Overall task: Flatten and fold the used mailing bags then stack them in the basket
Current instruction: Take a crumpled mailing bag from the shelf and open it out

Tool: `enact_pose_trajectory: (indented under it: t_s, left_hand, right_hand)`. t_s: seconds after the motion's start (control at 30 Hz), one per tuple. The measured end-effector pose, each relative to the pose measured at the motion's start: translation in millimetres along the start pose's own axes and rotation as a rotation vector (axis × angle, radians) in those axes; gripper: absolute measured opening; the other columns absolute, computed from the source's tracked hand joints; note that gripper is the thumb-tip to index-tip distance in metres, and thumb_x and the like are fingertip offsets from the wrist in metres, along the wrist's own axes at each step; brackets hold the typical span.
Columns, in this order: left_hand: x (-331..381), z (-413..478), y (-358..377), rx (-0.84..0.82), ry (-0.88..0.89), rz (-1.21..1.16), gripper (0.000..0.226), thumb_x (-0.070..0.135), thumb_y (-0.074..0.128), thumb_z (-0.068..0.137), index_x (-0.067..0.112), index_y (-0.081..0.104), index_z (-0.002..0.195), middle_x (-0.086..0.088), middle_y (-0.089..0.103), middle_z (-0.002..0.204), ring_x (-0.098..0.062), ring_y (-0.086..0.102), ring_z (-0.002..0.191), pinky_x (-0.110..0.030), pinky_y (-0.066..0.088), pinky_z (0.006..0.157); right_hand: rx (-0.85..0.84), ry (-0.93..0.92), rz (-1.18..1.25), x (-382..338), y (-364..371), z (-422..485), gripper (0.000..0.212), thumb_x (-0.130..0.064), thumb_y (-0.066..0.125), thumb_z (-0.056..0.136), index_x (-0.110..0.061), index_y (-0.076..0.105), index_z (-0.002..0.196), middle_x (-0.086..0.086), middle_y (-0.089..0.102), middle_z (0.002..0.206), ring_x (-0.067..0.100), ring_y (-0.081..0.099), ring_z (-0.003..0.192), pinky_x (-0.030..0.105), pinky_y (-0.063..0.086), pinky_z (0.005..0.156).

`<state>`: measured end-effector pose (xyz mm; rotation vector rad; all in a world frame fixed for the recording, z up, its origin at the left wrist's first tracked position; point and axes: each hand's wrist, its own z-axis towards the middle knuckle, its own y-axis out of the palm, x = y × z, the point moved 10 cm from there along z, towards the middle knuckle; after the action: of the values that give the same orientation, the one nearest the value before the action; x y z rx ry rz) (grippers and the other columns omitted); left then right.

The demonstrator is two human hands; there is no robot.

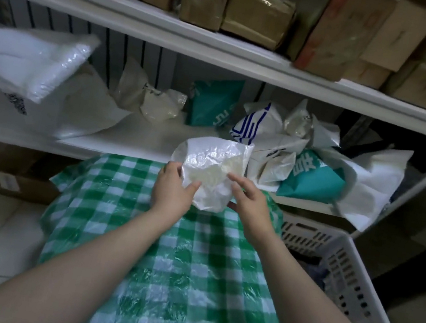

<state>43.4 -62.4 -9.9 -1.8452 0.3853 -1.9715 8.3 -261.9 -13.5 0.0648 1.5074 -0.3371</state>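
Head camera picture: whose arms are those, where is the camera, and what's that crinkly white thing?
There is no machine here. The camera sits on a person's head and looks down, so the two arms are that person's own. The left hand holds a crumpled white mailing bag over the far edge of a green checked cloth. The right hand touches the bag with straight fingers. Behind them, more crumpled bags lie on the white shelf, among them a teal bag. Brown boxes sit on the shelf above. The white basket at the right is where folded bags should go.
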Motion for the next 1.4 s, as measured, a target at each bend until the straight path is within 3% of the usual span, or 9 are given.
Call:
enact_pose_trajectory:
  t_s: [0.07,0.2,0.33,0.5,0.6,0.7,0.8,1.03,1.4]
  left_hand:
    - [2.8,-7.6,-2.1,0.031,0.016,-0.007,0.023,0.020,0.072,0.086,0.016,0.056,0.102,0.001,0.060,0.099,-0.025,0.061,0.095,-0.030,0.045,0.076]
    - [18.3,-30.0,23.4,-0.091,0.118,-0.051,0.031,0.015,0.075,0.083,0.020,0.066,0.112,0.003,0.067,0.102,-0.010,0.063,0.081,-0.023,0.050,0.073]
    - [33.9,-55.3,49.9,-0.200,0.219,-0.019,0.041,0.008,0.073,0.084,0.023,0.066,0.121,0.005,0.065,0.111,-0.006,0.061,0.080,-0.019,0.048,0.074]
    - [25.1,-68.4,70.0,-0.308,0.192,0.029,0.028,0.016,0.068,0.088,0.028,0.070,0.113,0.010,0.071,0.104,-0.009,0.066,0.092,-0.027,0.054,0.083]
    - [21.1,-65.0,48.3,-0.137,0.188,0.073,0.010,0.021,0.068,0.087,0.026,0.066,0.095,0.013,0.067,0.092,-0.011,0.066,0.087,-0.024,0.048,0.070]
    - [28.5,-66.6,20.4,0.129,0.241,0.203,0.031,0.030,0.072,0.083,0.022,0.049,0.103,0.001,0.046,0.111,-0.019,0.050,0.101,-0.029,0.037,0.070]
    - [38.3,-61.3,17.8,0.168,0.305,0.238,0.051,0.036,0.077,0.077,0.021,0.055,0.121,-0.005,0.038,0.126,-0.024,0.036,0.117,-0.033,0.042,0.077]
    - [34.9,-39.6,4.6,0.146,0.279,0.126,0.008,0.023,0.063,0.092,0.022,0.067,0.099,0.000,0.046,0.122,-0.022,0.045,0.111,-0.029,0.035,0.072]
    - [1.1,-13.0,-30.1,0.152,0.145,-0.225,0.017,0.006,0.049,0.100,0.021,0.057,0.097,0.002,0.038,0.125,-0.019,0.056,0.101,-0.038,0.055,0.089]
  right_hand:
    - [0.027,0.044,-0.057,5.1,-4.4,-7.7,0.021,-0.027,0.054,0.100,-0.029,0.063,0.118,-0.004,0.056,0.132,0.014,0.059,0.112,0.044,0.051,0.100]
    - [0.108,0.214,-0.338,16.8,-21.1,-24.1,0.053,-0.053,0.056,0.092,-0.027,0.048,0.137,0.002,0.029,0.142,0.024,0.048,0.120,0.037,0.044,0.103]
    - [-0.032,0.400,0.060,42.5,-6.7,-40.5,0.082,-0.057,0.066,0.083,-0.019,0.030,0.147,0.008,0.043,0.142,0.028,0.061,0.108,0.045,0.060,0.079]
    - [-0.102,0.488,0.314,60.2,4.5,-49.7,0.037,-0.027,0.063,0.095,0.001,0.059,0.119,0.014,0.070,0.109,0.029,0.072,0.091,0.044,0.058,0.085]
    - [-0.055,0.483,0.255,68.3,-2.4,-46.5,0.027,-0.018,0.062,0.096,0.001,0.061,0.115,0.016,0.068,0.113,0.027,0.072,0.089,0.041,0.058,0.086]
    - [0.041,0.396,0.095,61.7,-14.1,-42.1,0.018,-0.018,0.057,0.098,-0.001,0.064,0.103,0.012,0.069,0.099,0.023,0.070,0.079,0.033,0.060,0.076]
    - [0.076,0.276,0.056,45.0,-17.8,-41.9,0.022,-0.019,0.056,0.099,-0.005,0.062,0.084,0.008,0.064,0.083,0.024,0.069,0.078,0.032,0.061,0.072]
    - [0.158,0.191,0.084,25.5,-38.0,-42.6,0.021,-0.022,0.053,0.100,-0.009,0.066,0.090,0.011,0.065,0.079,0.024,0.066,0.071,0.044,0.060,0.079]
    - [0.419,0.276,0.276,34.6,-102.9,-47.6,0.022,-0.025,0.052,0.101,-0.009,0.059,0.088,0.011,0.057,0.085,0.016,0.059,0.067,0.021,0.057,0.058]
